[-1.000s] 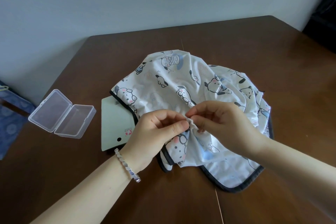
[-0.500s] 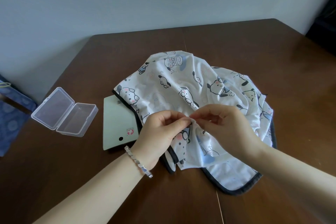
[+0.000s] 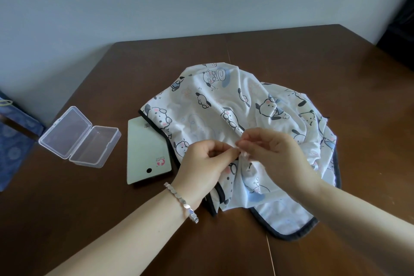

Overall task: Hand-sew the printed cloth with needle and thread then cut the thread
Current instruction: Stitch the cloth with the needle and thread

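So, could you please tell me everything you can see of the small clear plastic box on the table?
The small clear plastic box is a transparent rectangular hinged case with rounded corners, lying fully open on the dark brown wooden table, both halves hollow side up. Nothing shows inside. It sits left of the pale green rectangular card and the printed white cloth, touching neither.
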